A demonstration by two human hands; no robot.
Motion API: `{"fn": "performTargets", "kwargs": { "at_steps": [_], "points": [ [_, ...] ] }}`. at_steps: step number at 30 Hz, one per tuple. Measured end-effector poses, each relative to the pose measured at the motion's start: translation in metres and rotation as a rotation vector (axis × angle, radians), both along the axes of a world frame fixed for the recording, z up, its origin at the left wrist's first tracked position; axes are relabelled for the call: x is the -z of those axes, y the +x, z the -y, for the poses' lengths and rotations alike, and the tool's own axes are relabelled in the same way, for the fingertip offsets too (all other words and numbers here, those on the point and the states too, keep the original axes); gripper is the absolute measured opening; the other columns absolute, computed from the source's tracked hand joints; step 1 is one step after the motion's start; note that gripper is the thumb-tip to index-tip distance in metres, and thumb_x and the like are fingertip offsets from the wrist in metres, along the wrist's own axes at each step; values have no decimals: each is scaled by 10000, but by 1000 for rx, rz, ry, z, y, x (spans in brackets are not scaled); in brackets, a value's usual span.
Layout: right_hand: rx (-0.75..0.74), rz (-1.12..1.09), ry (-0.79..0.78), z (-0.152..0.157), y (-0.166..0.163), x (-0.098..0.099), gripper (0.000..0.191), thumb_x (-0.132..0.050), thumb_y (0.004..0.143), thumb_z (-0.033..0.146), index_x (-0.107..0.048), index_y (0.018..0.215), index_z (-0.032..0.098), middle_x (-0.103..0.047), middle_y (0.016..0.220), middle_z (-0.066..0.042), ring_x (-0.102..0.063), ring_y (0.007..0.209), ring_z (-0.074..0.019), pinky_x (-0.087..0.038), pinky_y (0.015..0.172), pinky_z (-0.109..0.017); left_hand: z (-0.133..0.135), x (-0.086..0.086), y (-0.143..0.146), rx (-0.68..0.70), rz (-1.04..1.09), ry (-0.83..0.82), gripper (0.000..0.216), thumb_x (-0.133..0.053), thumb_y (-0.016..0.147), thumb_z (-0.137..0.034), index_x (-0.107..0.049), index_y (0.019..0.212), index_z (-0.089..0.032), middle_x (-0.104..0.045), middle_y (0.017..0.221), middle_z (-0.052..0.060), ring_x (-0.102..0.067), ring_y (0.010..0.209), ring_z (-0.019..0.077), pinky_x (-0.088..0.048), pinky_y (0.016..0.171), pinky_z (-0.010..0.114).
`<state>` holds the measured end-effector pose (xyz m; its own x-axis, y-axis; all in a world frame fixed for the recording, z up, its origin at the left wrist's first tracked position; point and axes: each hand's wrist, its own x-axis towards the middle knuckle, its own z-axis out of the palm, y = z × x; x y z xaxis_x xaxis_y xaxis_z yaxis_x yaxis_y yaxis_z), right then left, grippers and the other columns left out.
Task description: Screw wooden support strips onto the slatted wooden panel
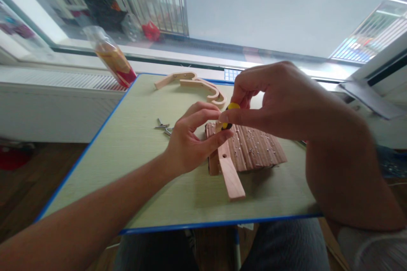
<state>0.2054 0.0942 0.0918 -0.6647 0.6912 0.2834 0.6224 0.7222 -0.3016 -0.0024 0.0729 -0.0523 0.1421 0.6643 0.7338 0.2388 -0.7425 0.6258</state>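
Note:
My right hand (280,101) pinches a small yellow and black tool handle (229,114) between thumb and fingers, above the middle of the table. My left hand (193,139) is closed around the upper end of a straight wooden bar (231,175) that leans across a fan of thin wooden slats (254,148). The tool's tip is hidden between my fingers. Both hands touch each other at the bar's top end.
A curved wooden piece (193,82) lies at the far side of the pale green table (133,169) with its blue edge. Several metal screws (163,127) lie left of my hands. A plastic bag (111,57) stands at the far left corner.

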Motion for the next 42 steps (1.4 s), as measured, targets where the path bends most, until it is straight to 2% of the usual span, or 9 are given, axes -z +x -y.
{"fn": "performTargets", "kwargs": {
  "at_steps": [7,12,15,17,19,22,28,34,42],
  "points": [
    [28,35,46,-5,0,3,412,-807,945,520,-624,700,244,-643,692,-1,-485,642,-161,-342,590,-392,0,-1,1,12,14,-2,225,-898,922,-298,-801,1115,-234,-747,1106,53,-719,1064,213,-605,1002,421],
    [-3,29,-49,-9,6,0,438,-806,917,666,-765,818,242,-721,754,6,-594,670,-169,-410,601,-367,2,-3,-1,15,16,-25,178,-893,928,-296,-829,1088,-250,-752,1122,51,-728,1082,221,-618,993,422],
    [-103,-33,-143,-8,11,-5,304,-823,944,515,-844,1077,243,-816,990,-10,-718,855,-197,-530,713,-359,1,-2,-3,21,13,-35,195,-895,928,-297,-839,1111,-259,-754,1134,52,-730,1089,216,-621,996,420],
    [-188,-54,-185,-7,14,-8,247,-804,960,369,-850,1167,242,-835,1101,-13,-740,941,-197,-558,789,-351,0,0,-4,30,16,-39,215,-899,926,-306,-844,1130,-264,-756,1139,56,-732,1096,216,-623,999,420],
    [-225,-57,-194,-5,14,-10,208,-782,961,295,-863,1148,249,-844,1113,-7,-744,952,-195,-555,818,-349,0,1,-5,39,24,-48,220,-898,928,-319,-847,1137,-270,-758,1141,59,-733,1097,219,-626,993,424],
    [-170,-37,-185,-2,12,-10,164,-775,945,259,-873,1076,274,-850,1077,-3,-746,946,-214,-553,823,-369,0,1,-5,48,26,-57,226,-901,923,-324,-845,1137,-279,-757,1147,60,-730,1100,228,-628,1000,440],
    [-66,-18,-132,0,6,-8,54,-782,917,320,-834,917,309,-832,954,10,-739,861,-231,-567,752,-413,-1,2,-6,24,18,-41,237,-904,906,-322,-820,1121,-268,-755,1162,69,-721,1095,236,-624,1016,461],
    [-14,-13,-70,1,3,-3,229,-809,922,456,-760,814,260,-746,790,13,-643,702,-183,-460,614,-396,-2,3,-4,25,23,-46,310,-951,857,-334,-798,1113,-253,-748,1142,65,-717,1084,232,-612,1034,456],
    [-7,-11,45,-1,-1,1,351,-804,925,436,-601,700,260,-616,672,36,-500,625,-153,-358,575,-383,0,1,-1,13,19,-41,238,-925,880,-303,-788,1060,-227,-744,1114,54,-714,1047,217,-606,1011,434]
  ]
}}
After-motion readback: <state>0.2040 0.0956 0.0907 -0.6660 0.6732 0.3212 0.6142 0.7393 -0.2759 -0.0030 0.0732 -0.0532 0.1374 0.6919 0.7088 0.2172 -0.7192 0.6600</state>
